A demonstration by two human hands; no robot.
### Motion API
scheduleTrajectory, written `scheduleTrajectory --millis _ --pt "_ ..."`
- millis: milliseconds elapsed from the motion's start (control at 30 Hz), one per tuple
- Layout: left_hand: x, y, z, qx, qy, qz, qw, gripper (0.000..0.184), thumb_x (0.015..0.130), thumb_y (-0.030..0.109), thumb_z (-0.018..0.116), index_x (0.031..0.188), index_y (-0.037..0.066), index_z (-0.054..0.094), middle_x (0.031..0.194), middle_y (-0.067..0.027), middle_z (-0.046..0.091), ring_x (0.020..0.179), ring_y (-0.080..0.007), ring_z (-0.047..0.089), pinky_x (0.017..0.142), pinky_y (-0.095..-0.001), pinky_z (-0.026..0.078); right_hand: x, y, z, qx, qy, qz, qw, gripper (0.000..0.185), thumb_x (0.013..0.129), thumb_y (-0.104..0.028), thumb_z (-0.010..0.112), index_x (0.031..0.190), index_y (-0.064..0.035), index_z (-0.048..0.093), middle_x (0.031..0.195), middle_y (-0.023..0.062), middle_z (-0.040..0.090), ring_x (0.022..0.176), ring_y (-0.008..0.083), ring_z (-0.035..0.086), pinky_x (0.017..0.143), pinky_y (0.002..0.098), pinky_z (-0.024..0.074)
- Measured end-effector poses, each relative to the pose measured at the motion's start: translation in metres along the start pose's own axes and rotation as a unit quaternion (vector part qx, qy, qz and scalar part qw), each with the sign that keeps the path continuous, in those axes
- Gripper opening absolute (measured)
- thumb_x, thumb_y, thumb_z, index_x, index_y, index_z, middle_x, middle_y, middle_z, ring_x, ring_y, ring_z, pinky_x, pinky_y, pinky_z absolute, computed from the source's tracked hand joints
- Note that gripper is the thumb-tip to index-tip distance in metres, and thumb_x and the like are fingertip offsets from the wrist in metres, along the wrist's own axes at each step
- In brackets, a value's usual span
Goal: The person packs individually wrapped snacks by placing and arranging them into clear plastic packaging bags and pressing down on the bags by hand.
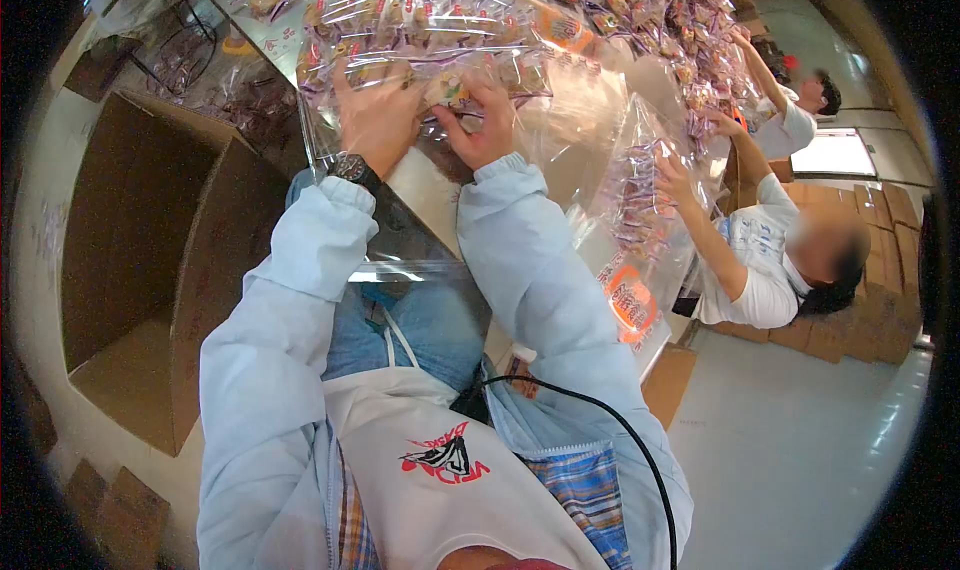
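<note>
A large clear plastic bag (420, 32) with red print lies at the table's near end, with rows of small wrapped packets inside. My left hand (378, 118), with a dark watch at the wrist, rests back-up at the bag's near side. Its fingers reach forward over the packets, partly under shiny film. Close beside it, my right hand (485, 125) curls its thumb and fingers around a small wrapped packet (447, 90). Glare on the film blurs the fingertips of both hands.
An open cardboard box (140, 260) stands at my left. Many wrapped packets (660, 20) are heaped at the table's far right. Another filled clear bag (640, 190) lies to the right, handled by a co-worker (750, 255). A second person (790, 120) reaches toward the heap. Stacked cartons (870, 280) stand behind.
</note>
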State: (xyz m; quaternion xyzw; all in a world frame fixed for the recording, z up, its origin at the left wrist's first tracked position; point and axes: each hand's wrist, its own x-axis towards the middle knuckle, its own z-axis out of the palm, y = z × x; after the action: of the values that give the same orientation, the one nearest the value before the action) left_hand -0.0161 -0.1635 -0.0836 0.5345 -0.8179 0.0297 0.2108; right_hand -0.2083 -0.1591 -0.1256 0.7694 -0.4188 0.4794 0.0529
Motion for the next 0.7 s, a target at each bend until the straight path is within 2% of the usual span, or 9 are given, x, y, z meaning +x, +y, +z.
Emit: scheduleTrajectory --millis 67,200,267,300,367,467,600,700 --pt "0.001 0.000 0.001 -0.002 0.025 0.004 1.000 0.030 0.086 0.030 0.073 0.114 0.020 0.073 0.122 0.0022 0.069 0.122 -0.0219 0.058 0.110 -0.0614 0.028 0.000 0.000 0.004 -0.006 0.019 0.009 1.000 0.067 0.076 -0.016 0.091 0.131 -0.0043 0.055 0.124 0.0184 0.066 0.105 0.0329 0.067 0.091 0.0425 0.0542" --pt "0.003 -0.007 0.016 -0.005 0.147 0.013 0.989 0.035 0.091 0.035 0.068 0.123 0.020 0.071 0.124 0.0030 0.070 0.118 -0.0207 0.060 0.111 -0.0589 0.027 -0.014 0.005 0.014 0.064 0.048 0.121 0.990 0.066 0.074 -0.017 0.091 0.130 -0.0093 0.058 0.123 0.0143 0.067 0.109 0.0342 0.063 0.093 0.0441 0.0503" --pt "0.003 -0.008 0.019 -0.016 0.127 0.005 0.992 0.044 0.091 0.035 0.069 0.133 0.021 0.065 0.130 0.0034 0.067 0.121 -0.0196 0.061 0.111 -0.0611 0.027 -0.023 0.009 0.016 0.087 0.065 0.198 0.974 0.062 0.073 -0.015 0.091 0.127 -0.0097 0.061 0.120 0.0131 0.067 0.106 0.0332 0.064 0.091 0.0437 0.0502" --pt "0.002 -0.008 0.019 -0.021 0.117 0.000 0.993 0.049 0.091 0.036 0.069 0.138 0.022 0.062 0.133 0.0036 0.066 0.122 -0.0190 0.061 0.111 -0.0622 0.027 -0.017 0.005 0.013 0.071 0.065 0.172 0.980 0.060 0.073 -0.014 0.090 0.126 -0.0104 0.062 0.119 0.0121 0.068 0.104 0.0328 0.065 0.091 0.0435 0.0500" --pt "0.003 -0.003 0.019 -0.005 0.131 -0.008 0.991 0.049 0.091 0.036 0.069 0.137 0.021 0.063 0.131 0.0039 0.066 0.122 -0.0187 0.061 0.110 -0.0614 0.028 -0.001 -0.009 0.007 0.041 0.065 0.120 0.990 0.058 0.072 -0.012 0.088 0.124 -0.0116 0.064 0.116 0.0101 0.068 0.100 0.0320 0.065 0.090 0.0432 0.0495" --pt "0.005 -0.004 0.019 -0.003 0.141 -0.021 0.990 0.048 0.091 0.036 0.069 0.136 0.022 0.063 0.129 0.0044 0.067 0.122 -0.0180 0.061 0.110 -0.0605 0.028 0.000 -0.005 0.010 -0.008 0.075 0.103 0.992 0.056 0.071 -0.011 0.087 0.123 -0.0159 0.068 0.114 0.0086 0.068 0.094 0.0310 0.066 0.090 0.0435 0.0478" --pt "0.005 -0.004 0.015 0.012 0.136 -0.033 0.990 0.041 0.096 0.040 0.065 0.132 0.021 0.067 0.128 0.0019 0.070 0.117 -0.0216 0.063 0.113 -0.0563 0.026 0.007 -0.014 0.008 -0.141 -0.016 0.074 0.987 0.052 0.074 -0.019 0.083 0.124 -0.0199 0.070 0.118 0.0077 0.067 0.098 0.0292 0.064 0.091 0.0460 0.0448" --pt "0.008 -0.006 0.015 0.010 0.151 -0.034 0.988 0.048 0.091 0.036 0.068 0.137 0.021 0.063 0.129 0.0036 0.068 0.122 -0.0176 0.060 0.109 -0.0609 0.029 0.017 -0.018 0.008 -0.181 -0.066 0.068 0.979 0.050 0.076 -0.025 0.080 0.125 -0.0211 0.070 0.122 0.0085 0.065 0.105 0.0298 0.062 0.092 0.0481 0.0428"
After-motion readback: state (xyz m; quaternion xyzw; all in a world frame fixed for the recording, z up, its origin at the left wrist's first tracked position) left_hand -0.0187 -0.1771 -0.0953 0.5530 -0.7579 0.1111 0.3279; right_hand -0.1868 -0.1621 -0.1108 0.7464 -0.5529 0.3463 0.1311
